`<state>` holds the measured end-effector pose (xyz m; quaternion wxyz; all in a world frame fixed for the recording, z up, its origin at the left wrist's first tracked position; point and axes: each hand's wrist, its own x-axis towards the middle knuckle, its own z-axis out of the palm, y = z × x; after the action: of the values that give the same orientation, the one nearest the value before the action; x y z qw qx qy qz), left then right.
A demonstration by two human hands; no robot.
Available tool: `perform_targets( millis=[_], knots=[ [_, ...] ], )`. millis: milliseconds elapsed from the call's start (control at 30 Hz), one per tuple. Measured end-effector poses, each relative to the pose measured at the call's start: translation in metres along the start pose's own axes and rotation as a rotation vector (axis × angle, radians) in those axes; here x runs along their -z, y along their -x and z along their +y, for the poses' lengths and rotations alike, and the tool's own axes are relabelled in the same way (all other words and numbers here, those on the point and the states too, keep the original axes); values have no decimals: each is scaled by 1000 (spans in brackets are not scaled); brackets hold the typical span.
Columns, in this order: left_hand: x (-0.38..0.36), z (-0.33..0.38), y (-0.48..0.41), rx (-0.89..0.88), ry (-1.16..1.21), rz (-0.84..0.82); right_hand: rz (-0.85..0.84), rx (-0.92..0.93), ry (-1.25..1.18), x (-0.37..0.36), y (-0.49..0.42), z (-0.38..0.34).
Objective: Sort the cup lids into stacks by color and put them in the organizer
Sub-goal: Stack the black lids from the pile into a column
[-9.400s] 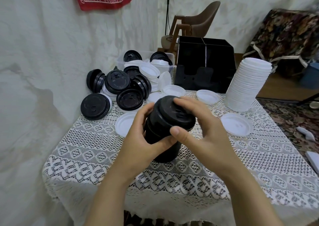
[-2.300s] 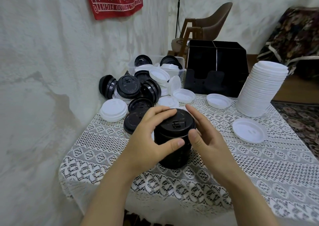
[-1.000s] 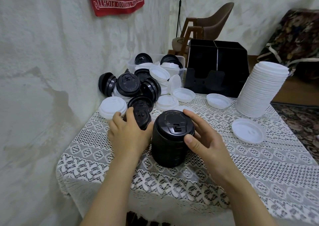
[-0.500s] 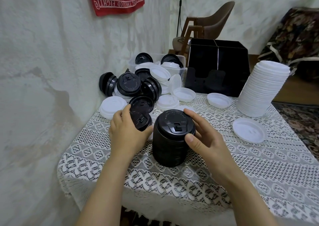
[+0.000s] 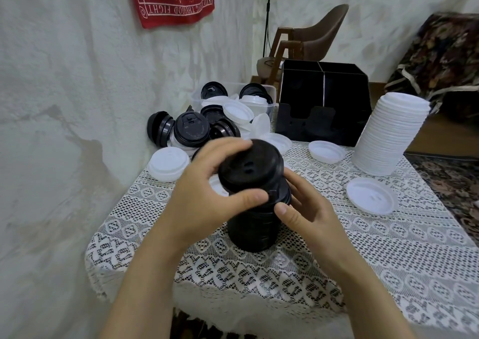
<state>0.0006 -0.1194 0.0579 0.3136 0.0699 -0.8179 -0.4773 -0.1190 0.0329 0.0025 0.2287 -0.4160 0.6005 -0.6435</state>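
Note:
A stack of black lids (image 5: pixel 255 231) stands on the lace-covered table (image 5: pixel 363 250) in front of me. My left hand (image 5: pixel 207 198) grips a single black lid (image 5: pixel 250 167), tilted, right on top of that stack. My right hand (image 5: pixel 305 214) holds the stack's right side with curled fingers and thumb. A tall stack of white lids (image 5: pixel 390 134) stands at the right. The black organizer (image 5: pixel 324 105) stands behind, its compartments dark.
A heap of mixed black and white lids (image 5: pixel 204 129) lies at the back left before a clear tub (image 5: pixel 269 97) with more. Loose white lids (image 5: pixel 370 196) (image 5: pixel 326 152) (image 5: pixel 168 164) lie on the cloth. The wall runs along the left; a chair (image 5: pixel 308 40) stands behind.
My left hand picked a black lid off the table at the left and carried it over the top of the black stack. My right hand stayed on the stack.

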Motion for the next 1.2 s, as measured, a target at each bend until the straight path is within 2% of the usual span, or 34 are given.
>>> perform_targets(
  millis=[133, 400, 500, 600, 767, 867, 1200],
  knots=[
    [-11, -6, 2, 63, -103, -114, -15, 23, -6, 0, 0, -4],
    [-15, -13, 3, 74, -103, -139, -56, 50, -55, 2, -2, -5],
    [-16, -15, 5, 62, -105, -144, -24, 20, -107, 3, -2, -3],
    [-18, -18, 7, 68, -77, -152, 14, 50, -111, -3, -2, -5],
    [-22, -18, 12, 85, 34, -214, 94, 140, 68, -18, -4, -8],
    [-21, -20, 14, 116, 121, -242, 124, 134, 112, -21, -6, -4],
    [-22, -31, 17, 122, 192, -250, 182, 133, 128, -23, -7, -1]
  ],
)
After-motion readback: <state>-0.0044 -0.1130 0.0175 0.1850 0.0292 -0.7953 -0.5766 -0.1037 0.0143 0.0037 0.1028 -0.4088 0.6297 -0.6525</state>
